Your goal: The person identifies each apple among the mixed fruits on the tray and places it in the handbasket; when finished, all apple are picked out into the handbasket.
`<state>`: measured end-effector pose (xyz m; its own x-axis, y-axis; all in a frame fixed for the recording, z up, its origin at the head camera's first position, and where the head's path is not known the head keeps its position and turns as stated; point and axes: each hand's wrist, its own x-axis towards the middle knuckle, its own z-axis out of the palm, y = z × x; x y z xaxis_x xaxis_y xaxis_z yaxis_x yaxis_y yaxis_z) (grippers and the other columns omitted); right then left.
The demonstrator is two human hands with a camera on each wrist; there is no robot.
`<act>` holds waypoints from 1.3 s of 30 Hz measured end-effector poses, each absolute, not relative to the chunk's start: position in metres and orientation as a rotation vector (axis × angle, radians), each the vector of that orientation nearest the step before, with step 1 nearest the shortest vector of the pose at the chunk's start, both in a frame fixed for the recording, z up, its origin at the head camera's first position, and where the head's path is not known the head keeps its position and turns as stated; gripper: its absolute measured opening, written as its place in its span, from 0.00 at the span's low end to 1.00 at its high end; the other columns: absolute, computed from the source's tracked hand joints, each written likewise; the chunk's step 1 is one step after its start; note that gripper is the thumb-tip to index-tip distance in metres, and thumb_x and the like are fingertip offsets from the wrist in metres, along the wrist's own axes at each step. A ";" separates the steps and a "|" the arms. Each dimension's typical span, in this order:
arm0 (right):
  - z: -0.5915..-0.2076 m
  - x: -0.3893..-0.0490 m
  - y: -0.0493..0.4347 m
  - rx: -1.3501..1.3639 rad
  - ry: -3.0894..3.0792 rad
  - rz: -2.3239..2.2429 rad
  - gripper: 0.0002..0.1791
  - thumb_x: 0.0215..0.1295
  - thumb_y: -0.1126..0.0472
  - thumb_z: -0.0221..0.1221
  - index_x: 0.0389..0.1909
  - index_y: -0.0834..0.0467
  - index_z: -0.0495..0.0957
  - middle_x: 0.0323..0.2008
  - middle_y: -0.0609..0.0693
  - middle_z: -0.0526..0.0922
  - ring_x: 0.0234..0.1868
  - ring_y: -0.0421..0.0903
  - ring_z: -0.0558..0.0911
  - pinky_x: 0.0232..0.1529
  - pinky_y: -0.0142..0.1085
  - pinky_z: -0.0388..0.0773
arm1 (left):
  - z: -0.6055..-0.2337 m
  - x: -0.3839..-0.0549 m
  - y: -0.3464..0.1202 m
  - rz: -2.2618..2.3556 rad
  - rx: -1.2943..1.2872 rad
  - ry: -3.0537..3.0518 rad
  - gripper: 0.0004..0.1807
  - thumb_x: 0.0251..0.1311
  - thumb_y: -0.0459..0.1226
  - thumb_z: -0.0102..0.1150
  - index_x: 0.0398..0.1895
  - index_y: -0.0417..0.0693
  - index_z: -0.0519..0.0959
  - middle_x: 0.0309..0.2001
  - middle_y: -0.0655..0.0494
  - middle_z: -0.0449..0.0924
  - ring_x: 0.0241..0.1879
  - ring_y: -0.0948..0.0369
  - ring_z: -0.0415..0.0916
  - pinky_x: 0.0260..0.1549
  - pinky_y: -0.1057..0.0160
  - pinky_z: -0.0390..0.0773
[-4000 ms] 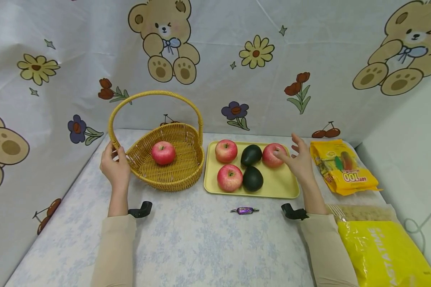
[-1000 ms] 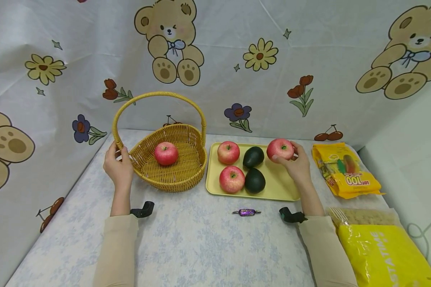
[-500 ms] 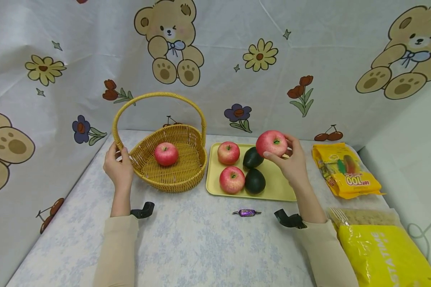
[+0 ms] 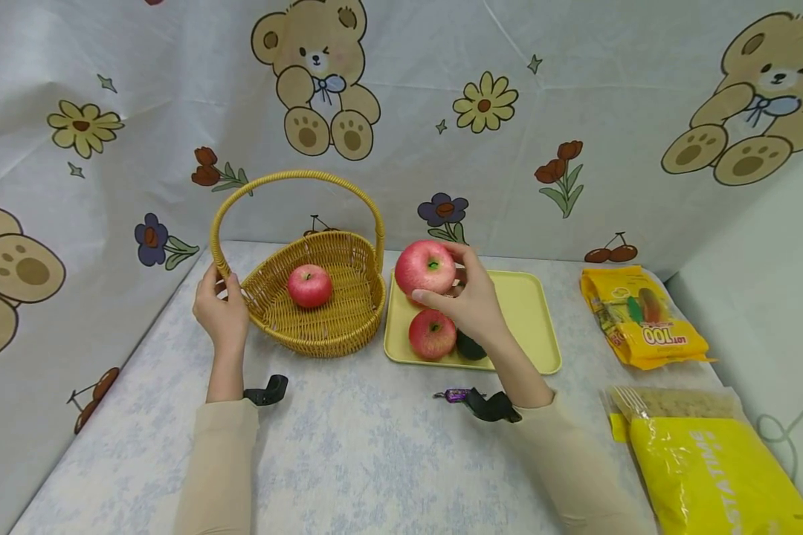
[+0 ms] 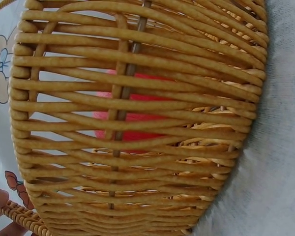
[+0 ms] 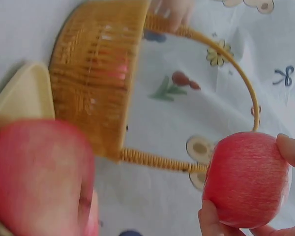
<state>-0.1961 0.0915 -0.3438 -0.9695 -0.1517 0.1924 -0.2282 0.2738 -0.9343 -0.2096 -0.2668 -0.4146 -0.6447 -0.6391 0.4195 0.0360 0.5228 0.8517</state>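
Observation:
My left hand [image 4: 222, 308] grips the foot of the handle on a yellow wicker basket [image 4: 321, 340]. One red apple [image 4: 310, 286] lies inside, and its red shows through the weave in the left wrist view. Raised over the left part of a pale yellow tray [image 4: 525, 319], a second red apple [image 4: 416, 269] is held between the thumb and fingers of my right hand [image 4: 473, 301]. Below it on the tray sit another apple [image 4: 432, 336] and a dark green avocado [image 4: 469, 348], partly covered by the hand. The tray's back left fruit is mostly hidden.
A purple wrapped candy [image 4: 453, 395] lies in front of the tray, partly behind the right wrist's black mount [image 4: 491, 407]. On the right are a yellow candy bag [image 4: 645, 316] and a large yellow pasta bag [image 4: 716, 468]. A printed cloth [image 4: 401, 163] hangs behind.
My right hand took the apple from the tray's right side, lifted it and carried it left towards the basket. My left hand has stayed on the basket handle.

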 end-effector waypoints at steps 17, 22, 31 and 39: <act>-0.367 -0.226 -0.020 0.586 -2.855 1.517 0.47 0.48 0.51 0.74 0.67 0.60 0.63 0.59 0.55 0.75 0.58 0.51 0.76 0.58 0.44 0.76 | -0.415 -0.209 -0.269 -1.150 0.504 -2.017 0.19 0.70 0.35 0.51 0.62 0.44 0.76 0.52 0.40 0.78 0.51 0.48 0.78 0.43 0.56 0.76; -0.379 -0.233 -0.041 0.598 -3.018 1.308 0.47 0.47 0.49 0.73 0.66 0.62 0.66 0.57 0.56 0.76 0.58 0.52 0.75 0.57 0.43 0.76 | -0.414 -0.209 -0.268 -1.160 0.501 -2.011 0.18 0.70 0.35 0.51 0.62 0.45 0.76 0.52 0.40 0.78 0.51 0.48 0.78 0.45 0.54 0.77; -0.390 -0.241 -0.061 0.538 -3.109 1.210 0.45 0.44 0.49 0.74 0.63 0.65 0.69 0.54 0.56 0.76 0.58 0.50 0.72 0.56 0.41 0.76 | -0.412 -0.209 -0.266 -1.161 0.500 -2.007 0.19 0.70 0.34 0.51 0.62 0.44 0.76 0.52 0.39 0.78 0.51 0.47 0.78 0.46 0.50 0.78; -0.393 -0.241 -0.070 0.515 -3.106 1.241 0.40 0.45 0.51 0.74 0.59 0.63 0.72 0.48 0.54 0.79 0.55 0.49 0.72 0.55 0.41 0.76 | -0.412 -0.208 -0.266 -1.160 0.496 -2.004 0.19 0.70 0.34 0.51 0.61 0.43 0.76 0.52 0.38 0.78 0.51 0.46 0.78 0.46 0.50 0.78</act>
<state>-0.2408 -0.0696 -0.3934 -0.9252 -0.3631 -0.1103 -0.1872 0.6894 -0.6997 -0.2082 -0.2658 -0.4116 -0.6402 -0.6462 0.4154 0.0384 0.5132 0.8574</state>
